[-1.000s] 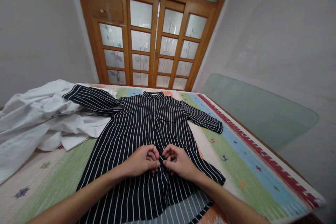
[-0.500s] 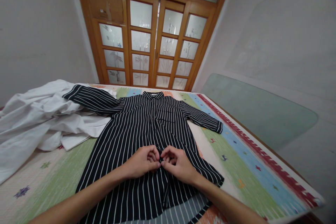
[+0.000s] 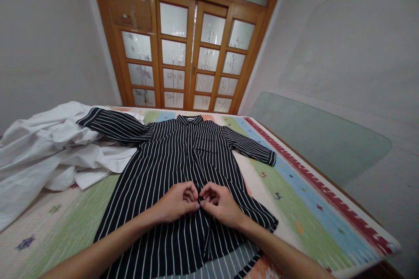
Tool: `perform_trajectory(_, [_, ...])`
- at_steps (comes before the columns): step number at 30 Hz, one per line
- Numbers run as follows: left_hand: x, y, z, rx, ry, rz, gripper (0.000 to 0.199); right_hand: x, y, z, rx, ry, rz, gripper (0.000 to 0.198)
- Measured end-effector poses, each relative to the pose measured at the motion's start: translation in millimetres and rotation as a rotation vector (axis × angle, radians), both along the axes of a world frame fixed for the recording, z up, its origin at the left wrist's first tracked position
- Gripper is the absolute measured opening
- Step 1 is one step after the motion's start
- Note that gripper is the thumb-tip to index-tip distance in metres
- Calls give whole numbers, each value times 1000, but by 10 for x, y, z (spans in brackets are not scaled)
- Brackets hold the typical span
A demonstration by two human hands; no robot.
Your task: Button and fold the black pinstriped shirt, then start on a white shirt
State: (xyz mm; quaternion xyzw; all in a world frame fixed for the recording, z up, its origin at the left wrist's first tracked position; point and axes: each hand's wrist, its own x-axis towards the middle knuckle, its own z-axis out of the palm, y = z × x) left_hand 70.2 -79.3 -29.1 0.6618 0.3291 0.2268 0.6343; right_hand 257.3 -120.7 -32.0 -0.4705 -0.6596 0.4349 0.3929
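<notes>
- The black-and-white striped collared shirt (image 3: 157, 170) lies face up on the patterned cover (image 3: 81, 209), its collar (image 3: 190, 119) at the far end and its hem nearer to the person; one sleeve rests over the white cloth (image 3: 59, 152) on the left
- The left hand (image 3: 180, 200) and the right hand (image 3: 219, 205) meet at the front placket (image 3: 189, 152), in the lower half of the shirt, so the step in hand seems to be fine finger work at this opening
- To do it well, I would hold the two edges of the placket level with each other, so that neither side of the hem is pulled higher
- It seems wise to lift only a little cloth and to let the thumbs do the small movements, because thin fabric like this probably slips and wrinkles easily
- A soft fold runs in the front just below the hands; a strong pull could make it deeper, so light tension is better
- About the grip: the fingers of both hands are curled, and each thumb is brought nearly against its index finger, with only a small part of the dark placket appearing to be pinched between them
- The tips of the two hands are almost touching each other; whether a button is under them I cannot tell, because the fingers hide it
</notes>
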Motion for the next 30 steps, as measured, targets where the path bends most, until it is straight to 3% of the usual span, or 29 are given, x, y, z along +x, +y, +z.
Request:
perform_trajectory(7, [-2, 1, 13, -31, -30, 18, 24, 35, 45, -64, -76, 188, 8, 11])
perform_trajectory(14, [-4, 16, 10, -78, -33, 65, 23, 20, 17, -45, -89, 115, 83, 30])
perform_trajectory(21, [-6, 15, 34, -170, -47, 109, 21, 31, 15, -59, 2, 20, 58, 24])
perform_trajectory(30, [-11, 23, -27, -173, -36, 144, 24, 29, 24, -90, -43, 52, 67, 25])
